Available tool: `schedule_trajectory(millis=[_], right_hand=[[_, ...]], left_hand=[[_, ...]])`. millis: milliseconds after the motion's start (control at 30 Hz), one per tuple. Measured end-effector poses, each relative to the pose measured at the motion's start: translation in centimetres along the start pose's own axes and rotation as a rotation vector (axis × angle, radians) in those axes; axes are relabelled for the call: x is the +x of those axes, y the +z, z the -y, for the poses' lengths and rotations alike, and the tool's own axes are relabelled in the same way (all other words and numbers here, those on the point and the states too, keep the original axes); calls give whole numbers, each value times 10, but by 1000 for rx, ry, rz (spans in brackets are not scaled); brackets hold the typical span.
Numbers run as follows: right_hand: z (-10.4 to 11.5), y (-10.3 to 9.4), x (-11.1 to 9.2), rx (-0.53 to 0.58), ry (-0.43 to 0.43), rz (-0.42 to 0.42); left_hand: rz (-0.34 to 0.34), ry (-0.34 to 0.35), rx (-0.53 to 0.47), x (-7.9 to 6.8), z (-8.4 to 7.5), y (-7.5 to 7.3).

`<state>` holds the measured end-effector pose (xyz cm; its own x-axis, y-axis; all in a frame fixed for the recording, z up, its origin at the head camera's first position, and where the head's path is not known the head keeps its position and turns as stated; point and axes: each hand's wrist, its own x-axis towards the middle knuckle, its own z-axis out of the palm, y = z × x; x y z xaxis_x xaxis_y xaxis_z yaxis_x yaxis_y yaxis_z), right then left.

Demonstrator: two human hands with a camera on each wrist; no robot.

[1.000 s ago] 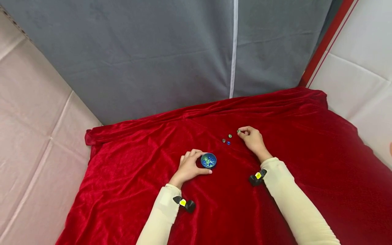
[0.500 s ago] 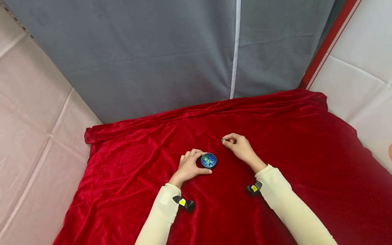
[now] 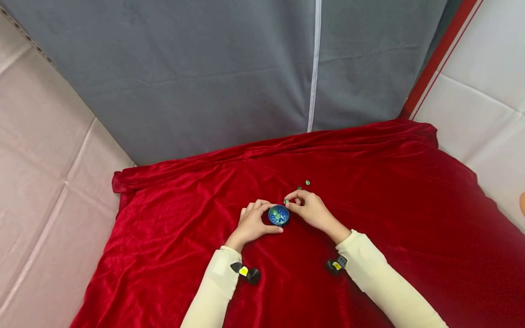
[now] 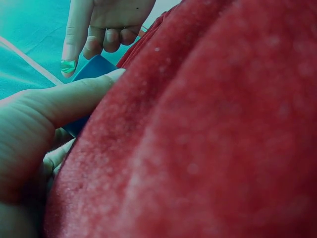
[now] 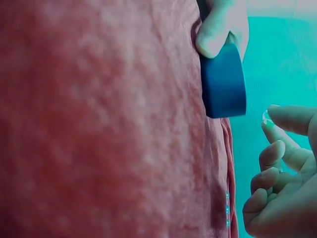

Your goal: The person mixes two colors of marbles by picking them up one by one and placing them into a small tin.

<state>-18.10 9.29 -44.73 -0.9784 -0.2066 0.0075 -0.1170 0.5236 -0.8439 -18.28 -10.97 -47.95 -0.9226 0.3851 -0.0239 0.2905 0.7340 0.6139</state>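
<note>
My left hand (image 3: 252, 226) holds a small blue bowl (image 5: 225, 87) on the red cloth, thumb on the near side and fingers on the far side. Blue and green marbles (image 3: 279, 215) lie inside it. Between thumb and index finger, my right hand (image 3: 312, 211) pinches a green marble (image 3: 285, 201), just above and right of the bowl's far rim. The right wrist view shows this marble (image 5: 267, 118) at the fingertips, apart from the bowl. Behind the right hand lie a green marble (image 3: 307, 182) and a dark marble (image 3: 299, 188); a blue one is mostly hidden.
Wrinkled red velvet cloth (image 3: 184, 237) covers the work surface. A grey curtain (image 3: 197, 82) hangs behind it, with pale panels at the left (image 3: 33, 173) and right (image 3: 488, 100). Each wrist carries a small black camera.
My right hand, with the green marble pinched, has moved left and nearer, from beyond the loose marbles to beside the bowl. The left hand and bowl have stayed nearly still.
</note>
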Motion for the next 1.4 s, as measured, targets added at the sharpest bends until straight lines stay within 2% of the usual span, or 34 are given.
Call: schedule_trajectory(millis=[500,833,1133,1400], right_hand=[[3,7,-5,-63,-52,52],[-1,8,-4,-55,-48,48],[-1,3,2,-37,-31,13],[-11,-8,11,-47,-25,-91]], left_hand=[[-7,12,6,-1,2,0],[-9,7,12,-1,2,2],[-9,0,10,0,0,0],[-14,3,5,1,1,2]])
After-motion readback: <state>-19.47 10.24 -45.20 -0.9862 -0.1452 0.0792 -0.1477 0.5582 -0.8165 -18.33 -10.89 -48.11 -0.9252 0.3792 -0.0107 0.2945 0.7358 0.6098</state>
